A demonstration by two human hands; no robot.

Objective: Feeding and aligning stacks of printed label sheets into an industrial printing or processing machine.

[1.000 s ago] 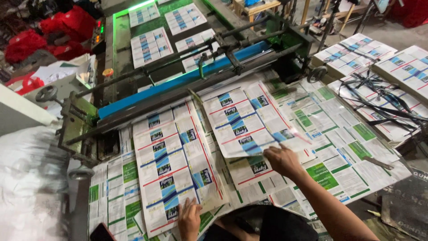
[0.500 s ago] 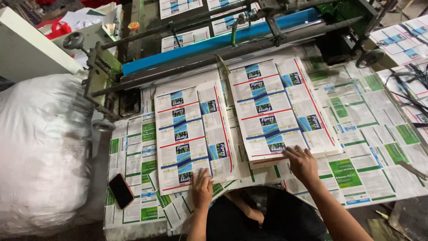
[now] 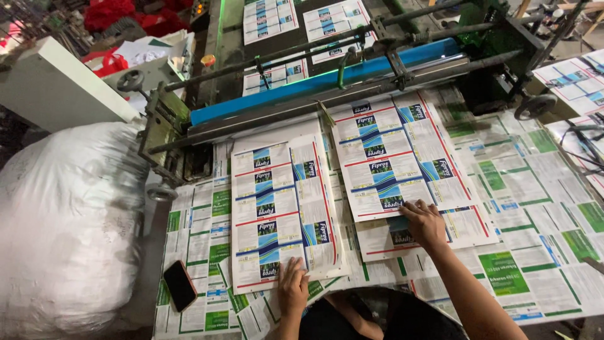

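Two stacks of printed label sheets lie side by side below a machine's blue roller [image 3: 327,79]. My left hand [image 3: 292,286] rests flat, fingers spread, on the near edge of the left stack [image 3: 280,211]. Over on the right stack [image 3: 396,157], my right hand [image 3: 425,221] presses down on the near edge, fingers apart. Both stacks show blue, white and red print. Neither hand grips anything.
Green-and-white printed sheets [image 3: 522,208] cover the table around the stacks. A dark phone [image 3: 180,285] lies at the near left. A big white sack [image 3: 69,220] stands left of the table. More printed sheets [image 3: 296,19] lie on the machine beyond the roller.
The view has swung left and down, bringing the white sack and the phone into sight. Both hands have stayed on the near edges of the two stacks.
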